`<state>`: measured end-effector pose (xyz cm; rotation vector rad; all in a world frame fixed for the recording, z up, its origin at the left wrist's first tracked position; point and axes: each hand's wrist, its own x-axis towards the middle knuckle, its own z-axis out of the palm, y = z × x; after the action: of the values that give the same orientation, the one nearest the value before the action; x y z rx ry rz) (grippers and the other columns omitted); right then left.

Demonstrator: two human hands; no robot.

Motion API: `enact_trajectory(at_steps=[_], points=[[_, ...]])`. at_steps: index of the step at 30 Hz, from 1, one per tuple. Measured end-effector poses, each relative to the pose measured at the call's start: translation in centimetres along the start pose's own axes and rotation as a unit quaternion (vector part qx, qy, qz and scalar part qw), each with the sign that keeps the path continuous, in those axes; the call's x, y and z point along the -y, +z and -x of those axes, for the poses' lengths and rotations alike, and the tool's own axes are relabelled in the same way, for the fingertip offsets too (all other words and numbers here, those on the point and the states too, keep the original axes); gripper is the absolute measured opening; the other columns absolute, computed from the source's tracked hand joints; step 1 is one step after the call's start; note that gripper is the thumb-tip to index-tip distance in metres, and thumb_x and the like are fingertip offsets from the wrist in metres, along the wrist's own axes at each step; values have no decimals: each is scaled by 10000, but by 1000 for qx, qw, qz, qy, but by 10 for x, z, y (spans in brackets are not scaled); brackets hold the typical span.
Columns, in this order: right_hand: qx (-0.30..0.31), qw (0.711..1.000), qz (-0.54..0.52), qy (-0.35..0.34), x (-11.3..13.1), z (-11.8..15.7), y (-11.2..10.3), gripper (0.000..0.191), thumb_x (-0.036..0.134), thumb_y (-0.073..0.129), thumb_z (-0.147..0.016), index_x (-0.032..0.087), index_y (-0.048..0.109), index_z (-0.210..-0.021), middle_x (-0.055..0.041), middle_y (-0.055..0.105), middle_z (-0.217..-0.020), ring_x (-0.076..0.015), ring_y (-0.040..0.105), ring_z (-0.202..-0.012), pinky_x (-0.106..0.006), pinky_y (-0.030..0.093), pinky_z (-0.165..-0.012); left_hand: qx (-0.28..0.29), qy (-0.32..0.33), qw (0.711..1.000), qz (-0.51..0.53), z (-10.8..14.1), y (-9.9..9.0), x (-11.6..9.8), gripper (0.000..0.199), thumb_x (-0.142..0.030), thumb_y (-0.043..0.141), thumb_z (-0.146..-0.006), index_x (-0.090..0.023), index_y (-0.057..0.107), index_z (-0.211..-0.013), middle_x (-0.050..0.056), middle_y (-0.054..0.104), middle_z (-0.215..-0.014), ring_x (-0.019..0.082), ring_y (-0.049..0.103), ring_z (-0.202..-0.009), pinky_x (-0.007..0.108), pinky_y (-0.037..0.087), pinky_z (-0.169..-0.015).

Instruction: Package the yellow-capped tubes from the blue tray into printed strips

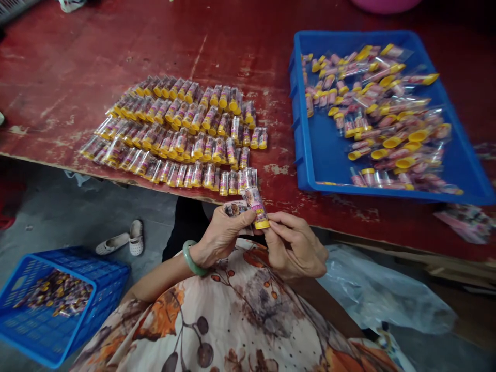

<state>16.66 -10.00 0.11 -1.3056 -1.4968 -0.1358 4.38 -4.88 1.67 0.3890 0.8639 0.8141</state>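
Note:
In front of my body, a small clear plastic tube with a yellow cap point(256, 207) and a printed purple-and-yellow label stands tilted between my hands. My left hand point(222, 235), with a green bangle at the wrist, is closed, its thumb pressing on the tube. Also in that hand is a printed label sheet point(234, 208), partly behind the tube; whether it is one or a stack I cannot tell. My right hand point(296, 245) is closed, thumb and fingertips pinching at the yellow cap end. Just beyond lie rows of labelled tubes point(180, 139) with yellow caps.
On the red table point(248, 46), a blue tray point(310, 155) at right holds many loose yellow-capped tubes. A blue basket point(104, 274) with more tubes stands on the floor at left, near white clogs point(135, 237). Clear plastic sheeting point(383, 289) hangs below the table edge at right.

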Motion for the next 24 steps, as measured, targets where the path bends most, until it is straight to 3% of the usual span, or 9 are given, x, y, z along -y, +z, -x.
enact_trajectory(at_steps=[17, 24], points=[[-26, 999, -35, 25, 1, 0, 0, 145, 65, 658, -810, 189, 658, -884, -34, 713, -863, -164, 690, -740, -282, 584, -668, 35, 4, 999, -13, 5, 3, 1, 343, -361, 906, -542, -114, 715, -682, 28, 688, -652, 113, 617, -551, 218, 536, -546], [-34, 998, -42, 28, -1, 2, 2, 137, 79, 666, -810, 195, 662, -883, -31, 716, -873, -165, 691, -737, -280, 584, -655, 25, 7, 999, -18, 4, 2, 3, 343, -366, 903, -547, -123, 711, -696, 27, 694, -672, 122, 624, -571, 238, 535, -576]])
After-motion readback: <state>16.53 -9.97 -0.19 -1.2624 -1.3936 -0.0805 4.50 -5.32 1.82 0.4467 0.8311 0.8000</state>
